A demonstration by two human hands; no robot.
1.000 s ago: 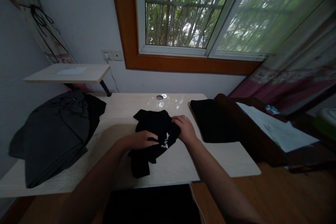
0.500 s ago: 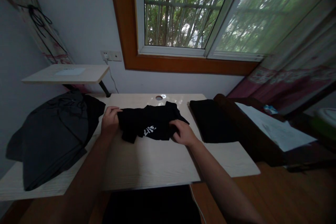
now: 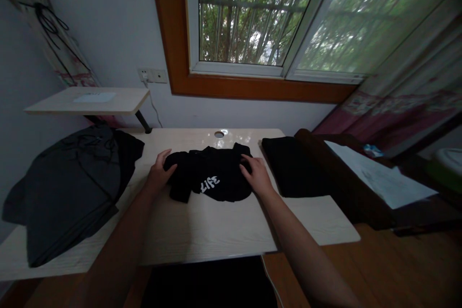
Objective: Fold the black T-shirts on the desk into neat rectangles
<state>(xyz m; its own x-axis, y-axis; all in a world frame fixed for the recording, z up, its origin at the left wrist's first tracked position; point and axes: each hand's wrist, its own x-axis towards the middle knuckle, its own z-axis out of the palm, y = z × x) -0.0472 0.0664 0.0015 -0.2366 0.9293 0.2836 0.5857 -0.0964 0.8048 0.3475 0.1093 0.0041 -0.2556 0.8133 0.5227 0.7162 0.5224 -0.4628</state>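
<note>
A black T-shirt (image 3: 195, 168) with white lettering lies bunched and partly folded on the pale desk (image 3: 216, 231). A sleeve-like flap sticks out at its lower left. My left hand (image 3: 159, 171) grips the left end, thumb and fingers curved round the cloth. At the other end, my right hand (image 3: 257, 173) holds the fabric between thumb and fingers. Just right of that hand lies a folded black cloth item (image 3: 294, 166). On the left of the desk, a dark grey garment (image 3: 72, 183) is heaped beside my left forearm.
A small raised shelf (image 3: 122, 101) with a paper sheet stands at the back left. The window (image 3: 260, 14) and wall close off the far side. Right of the desk, a dark brown piece of furniture (image 3: 335, 178) carries a white sheet (image 3: 378, 173).
Both hands have drawn slightly toward each other, and the T-shirt is now shorter and more rounded at its right end. Its lettering has shifted slightly right.
</note>
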